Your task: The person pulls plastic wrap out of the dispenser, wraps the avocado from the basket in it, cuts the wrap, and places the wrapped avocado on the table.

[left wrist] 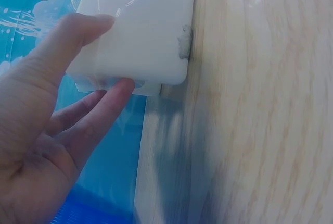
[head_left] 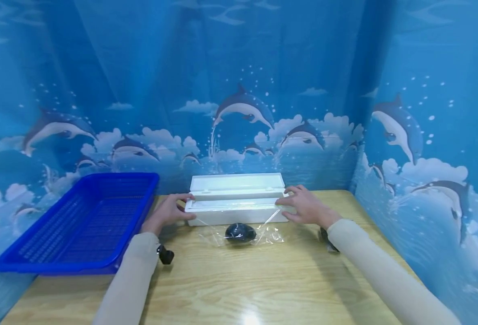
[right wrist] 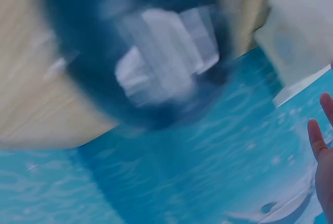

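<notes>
A long white cling film box [head_left: 236,216] lies across the table with its lid [head_left: 237,182] raised. My left hand [head_left: 170,211] grips its left end, the thumb on one face and fingers at the end, as the left wrist view shows. At the right end, my right hand [head_left: 304,206] holds the box between thumb and fingers; in the right wrist view only part of that hand [right wrist: 323,177] shows at the edge. Clear film [head_left: 269,234] spreads from the box over the table. A dark, glossy oval thing [head_left: 240,233] lies by the film; its kind is unclear.
A blue plastic basket [head_left: 97,212] stands at the left. A dark thing [head_left: 329,240] is partly hidden beside the right sleeve. A large blurred dark shape [right wrist: 88,41] with white patches fills much of the right wrist view. A dolphin-print curtain [head_left: 239,90] hangs behind the wooden table [head_left: 206,289].
</notes>
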The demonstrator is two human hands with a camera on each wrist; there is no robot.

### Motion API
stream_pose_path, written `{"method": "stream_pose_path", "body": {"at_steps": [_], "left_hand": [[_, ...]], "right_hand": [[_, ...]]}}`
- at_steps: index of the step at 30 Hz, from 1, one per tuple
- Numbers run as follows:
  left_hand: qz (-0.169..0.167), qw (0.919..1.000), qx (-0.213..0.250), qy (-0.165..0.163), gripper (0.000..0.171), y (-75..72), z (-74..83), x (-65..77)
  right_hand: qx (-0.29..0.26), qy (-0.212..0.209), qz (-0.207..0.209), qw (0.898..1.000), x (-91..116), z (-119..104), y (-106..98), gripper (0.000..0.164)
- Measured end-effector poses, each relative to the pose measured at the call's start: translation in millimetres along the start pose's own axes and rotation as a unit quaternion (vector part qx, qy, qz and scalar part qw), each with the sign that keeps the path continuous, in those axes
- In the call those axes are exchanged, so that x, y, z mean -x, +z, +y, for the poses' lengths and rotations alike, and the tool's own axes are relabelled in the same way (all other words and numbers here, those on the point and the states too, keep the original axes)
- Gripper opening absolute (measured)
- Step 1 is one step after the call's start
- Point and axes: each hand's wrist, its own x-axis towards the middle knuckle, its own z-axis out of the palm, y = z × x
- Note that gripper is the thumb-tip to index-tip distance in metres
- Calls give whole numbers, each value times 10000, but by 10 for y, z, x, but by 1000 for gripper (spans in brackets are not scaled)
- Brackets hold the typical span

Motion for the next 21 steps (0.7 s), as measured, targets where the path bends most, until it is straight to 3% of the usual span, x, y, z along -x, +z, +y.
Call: {"method": "stream_pose_path", "body": {"at_steps": [10, 21], "left_hand": [[37, 9999, -6, 99, 56, -18, -11, 27], [73, 9999, -123, -85, 58, 7, 40, 9]], "right_hand": [[109, -59, -50, 9999, 106, 85, -27, 34], [289, -183, 108, 9994, 228, 172, -70, 35]]}}
